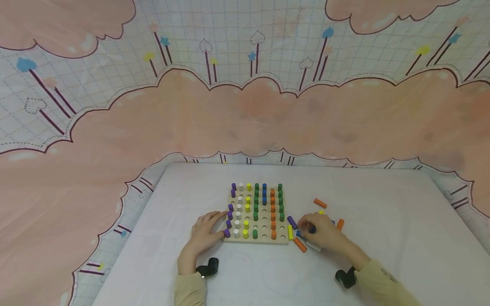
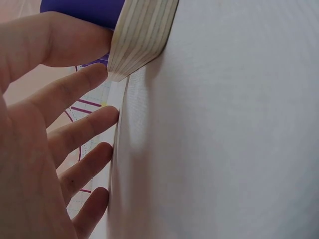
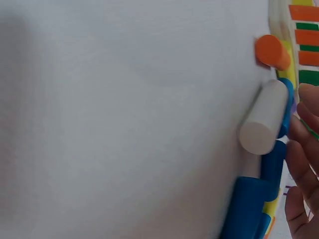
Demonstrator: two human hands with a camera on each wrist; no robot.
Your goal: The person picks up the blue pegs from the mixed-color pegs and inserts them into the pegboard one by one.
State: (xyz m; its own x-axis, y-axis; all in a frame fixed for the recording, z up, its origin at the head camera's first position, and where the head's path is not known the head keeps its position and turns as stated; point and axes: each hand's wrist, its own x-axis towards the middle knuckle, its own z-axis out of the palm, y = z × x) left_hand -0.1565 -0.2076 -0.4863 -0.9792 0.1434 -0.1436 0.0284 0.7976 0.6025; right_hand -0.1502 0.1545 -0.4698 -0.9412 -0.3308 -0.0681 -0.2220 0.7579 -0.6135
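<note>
Most holes on the board (image 1: 255, 240) hold pegs; several remain. My left hand (image 1: 206, 233) steadies it flat-fingered, my right hand (image 1: 321, 231) pinches a blue peg (image 1: 306, 231).

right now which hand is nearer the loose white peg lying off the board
Right. The right hand is over the loose pegs, beside the white peg. The left hand rests at the wooden board's far left edge.

1. A white counter (image 1: 383, 238) fills the lower half of the view.
2. A cloth backdrop (image 1: 245, 119) rises behind and around it, printed with pink clouds, a pale grid, stars and hearts.
3. The light is soft and even.
</note>
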